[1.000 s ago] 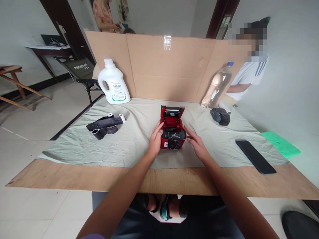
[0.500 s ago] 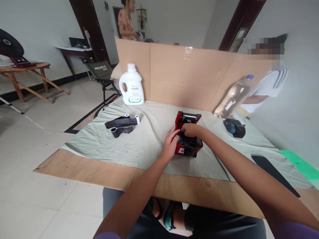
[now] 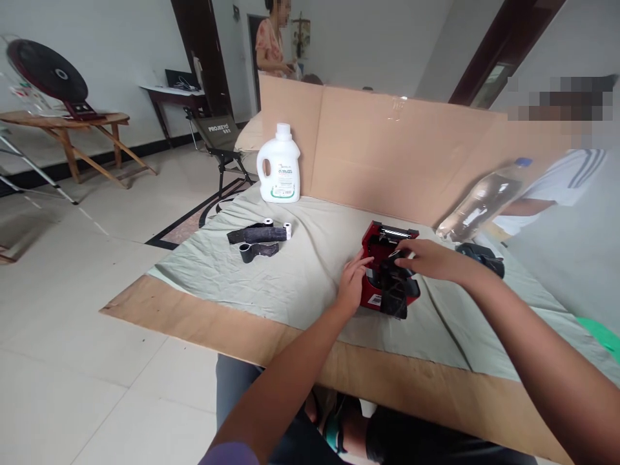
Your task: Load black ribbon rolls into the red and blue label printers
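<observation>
A small red printer (image 3: pixel 372 294) stands on the cloth with its lid (image 3: pixel 374 244) raised, showing a dark inside. At its left side is my left hand (image 3: pixel 352 278), fingers stretched out and resting against the printer's edge. My right hand (image 3: pixel 421 257) pinches a black roll (image 3: pixel 393 259), apparently of paper, at the printer's mouth. From that roll a loose black strip (image 3: pixel 394 300) hangs over the printer's front. Part of the roll is hidden behind my fingers.
Several black rolls (image 3: pixel 259 236) with loose tails lie to the left. A white detergent jug (image 3: pixel 281 169) stands before a cardboard screen (image 3: pixel 363 148). To the right are a tilted clear bottle (image 3: pixel 484 200) and a dark object (image 3: pixel 479 257). Two people are beyond the screen.
My right hand has drawn back and up from inside the printer, and the black roll now shows in its fingers. My left hand stays at the printer's side. The view has shifted.
</observation>
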`<state>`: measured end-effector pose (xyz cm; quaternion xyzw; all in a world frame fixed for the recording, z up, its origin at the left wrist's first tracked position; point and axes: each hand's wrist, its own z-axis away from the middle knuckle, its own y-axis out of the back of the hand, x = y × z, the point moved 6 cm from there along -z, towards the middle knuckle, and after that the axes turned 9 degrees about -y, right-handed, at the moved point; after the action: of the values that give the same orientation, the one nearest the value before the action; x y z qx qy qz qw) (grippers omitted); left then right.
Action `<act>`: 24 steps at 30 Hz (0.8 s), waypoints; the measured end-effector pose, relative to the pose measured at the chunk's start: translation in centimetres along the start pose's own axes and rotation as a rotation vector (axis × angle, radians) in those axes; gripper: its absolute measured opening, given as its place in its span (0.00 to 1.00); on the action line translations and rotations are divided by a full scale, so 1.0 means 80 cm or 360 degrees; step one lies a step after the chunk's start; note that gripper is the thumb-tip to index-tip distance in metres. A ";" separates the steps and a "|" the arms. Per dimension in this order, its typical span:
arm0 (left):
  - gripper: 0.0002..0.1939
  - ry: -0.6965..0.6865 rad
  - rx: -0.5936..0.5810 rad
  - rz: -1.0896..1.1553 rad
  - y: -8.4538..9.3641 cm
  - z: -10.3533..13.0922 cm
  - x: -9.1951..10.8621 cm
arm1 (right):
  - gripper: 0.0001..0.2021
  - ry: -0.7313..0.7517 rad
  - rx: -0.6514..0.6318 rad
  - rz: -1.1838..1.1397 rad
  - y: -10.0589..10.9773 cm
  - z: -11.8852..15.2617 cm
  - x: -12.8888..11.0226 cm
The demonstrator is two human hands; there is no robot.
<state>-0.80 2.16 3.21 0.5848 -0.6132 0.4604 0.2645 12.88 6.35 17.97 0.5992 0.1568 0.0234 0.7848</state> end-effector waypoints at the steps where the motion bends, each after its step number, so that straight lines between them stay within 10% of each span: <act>1: 0.22 0.0033 0.0035 0.0099 0.000 -0.001 -0.004 | 0.09 -0.0055 0.0025 -0.0172 0.012 0.010 0.003; 12: 0.21 0.0227 0.0183 0.0413 0.001 -0.006 -0.014 | 0.13 0.0176 0.0096 -0.1275 0.044 0.000 -0.065; 19: 0.21 0.0241 0.0212 0.0464 0.001 -0.007 -0.005 | 0.10 0.0304 0.0027 -0.1616 0.002 -0.069 -0.160; 24: 0.16 0.0396 0.0367 0.0563 0.002 -0.005 -0.014 | 0.07 0.0089 -0.0617 -0.2102 -0.067 -0.118 -0.227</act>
<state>-0.88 3.03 2.38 0.4336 -0.6121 0.6349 0.1848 -7.78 9.54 14.67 0.2260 0.5022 -0.4167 0.7232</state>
